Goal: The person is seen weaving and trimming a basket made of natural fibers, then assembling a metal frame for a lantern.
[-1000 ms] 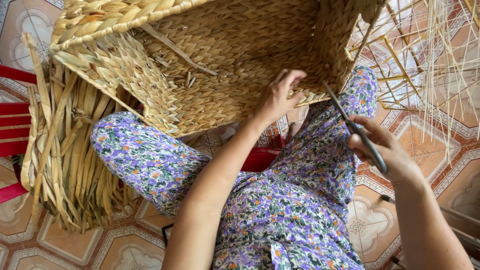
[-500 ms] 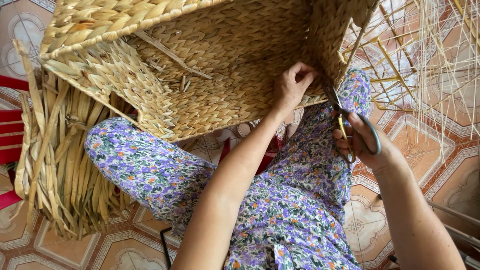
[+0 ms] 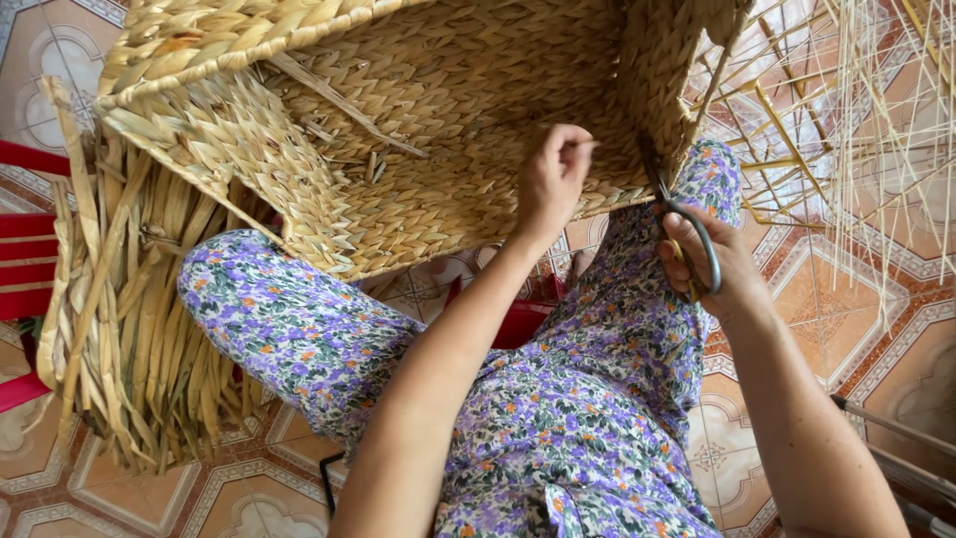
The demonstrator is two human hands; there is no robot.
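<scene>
left hand (image 3: 550, 179) pinching a strand inside woven basket (image 3: 418, 130), right hand (image 3: 712, 264) around scissors (image 3: 682, 234)

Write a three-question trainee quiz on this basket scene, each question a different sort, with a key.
1. True or false: the right hand holds scissors.
2. What does the left hand touch? A) the woven basket B) the red stool C) the loose straw stalks
3. Fill in: the bundle of dried leaf strips lies on the person's ____ side.

Key:
1. True; the blades point up at the basket's edge.
2. A; the fingers pinch at the weave.
3. Left; beside the knee, on the tiled floor.
</scene>
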